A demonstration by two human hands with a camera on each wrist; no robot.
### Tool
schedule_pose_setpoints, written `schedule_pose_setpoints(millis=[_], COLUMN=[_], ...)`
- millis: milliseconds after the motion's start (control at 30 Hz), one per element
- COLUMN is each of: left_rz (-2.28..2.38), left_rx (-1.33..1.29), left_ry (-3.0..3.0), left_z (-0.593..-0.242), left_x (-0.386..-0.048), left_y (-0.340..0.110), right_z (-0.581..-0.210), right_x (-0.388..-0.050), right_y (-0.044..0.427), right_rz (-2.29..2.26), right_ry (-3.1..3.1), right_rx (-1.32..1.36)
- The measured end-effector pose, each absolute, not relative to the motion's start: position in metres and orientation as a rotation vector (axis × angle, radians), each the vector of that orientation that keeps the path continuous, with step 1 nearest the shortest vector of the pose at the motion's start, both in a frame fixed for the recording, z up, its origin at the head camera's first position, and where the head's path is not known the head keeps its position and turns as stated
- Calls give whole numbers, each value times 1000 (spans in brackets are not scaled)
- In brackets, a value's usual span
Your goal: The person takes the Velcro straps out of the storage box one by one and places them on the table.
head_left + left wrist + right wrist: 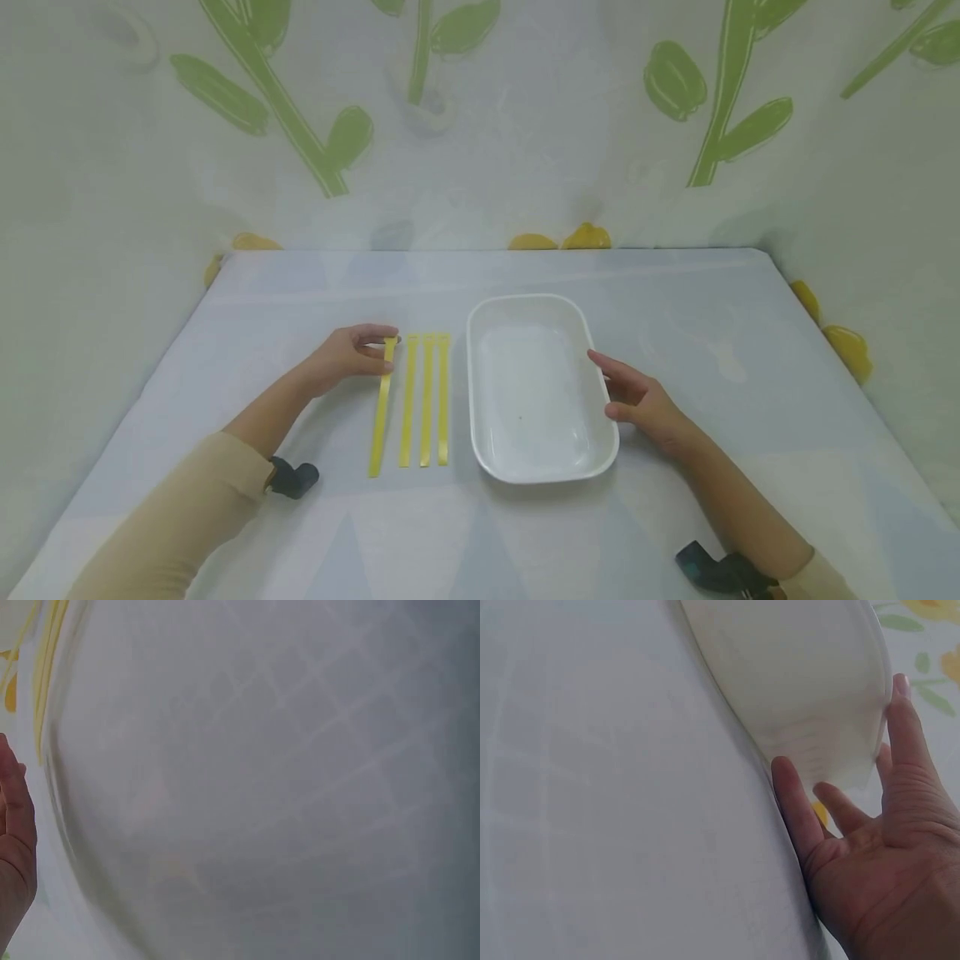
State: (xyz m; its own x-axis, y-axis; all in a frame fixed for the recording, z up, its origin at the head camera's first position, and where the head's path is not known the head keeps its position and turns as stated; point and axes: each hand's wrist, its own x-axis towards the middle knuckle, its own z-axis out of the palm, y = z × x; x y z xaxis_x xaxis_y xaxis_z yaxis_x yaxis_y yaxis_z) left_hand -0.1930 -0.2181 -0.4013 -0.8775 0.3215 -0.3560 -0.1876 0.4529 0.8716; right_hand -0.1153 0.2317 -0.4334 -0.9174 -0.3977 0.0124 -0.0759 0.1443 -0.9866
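Observation:
At the upper end of a flat yellow strip (379, 421), my left hand (348, 354) pinches it between thumb and fingers; this strip lies slightly slanted. Several similar yellow strips (425, 408) lie side by side just to its right. Only part of the left hand (16, 832) shows in the left wrist view, at the left edge. A white rectangular tray (536, 475) with rounded corners stands right of the strips. My right hand (645, 404) touches its right rim with fairly straight, spread fingers. In the right wrist view, the fingertips (901, 686) meet the tray's side (802, 675).
A pale patterned cloth covers the table (300, 292). White walls with green plant prints (300, 142) rise behind and at the sides. Dark wrist-worn devices (294, 477) sit at both wrists.

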Motion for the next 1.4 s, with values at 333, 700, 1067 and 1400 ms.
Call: schedule_pose_setpoints(millis=[333,700,1067,1400], left_rz=[1276,1144,958,974], left_rx=[74,84,31,-9], left_ry=[2465,2563,2676,2647], left_z=[-413,-414,-415,-416], left_x=[-197,-195,-199,-199], left_y=[-211,-208,-205,-201], right_z=[-435,-434,-433,-430], right_x=[-116,-116,-115,-115], right_y=[234,233,231,231], right_rz=[-1875,-1856,-1846,-1836], right_ry=[2147,2165,2177,2161], right_rx=[-480,-482,-488,-433])
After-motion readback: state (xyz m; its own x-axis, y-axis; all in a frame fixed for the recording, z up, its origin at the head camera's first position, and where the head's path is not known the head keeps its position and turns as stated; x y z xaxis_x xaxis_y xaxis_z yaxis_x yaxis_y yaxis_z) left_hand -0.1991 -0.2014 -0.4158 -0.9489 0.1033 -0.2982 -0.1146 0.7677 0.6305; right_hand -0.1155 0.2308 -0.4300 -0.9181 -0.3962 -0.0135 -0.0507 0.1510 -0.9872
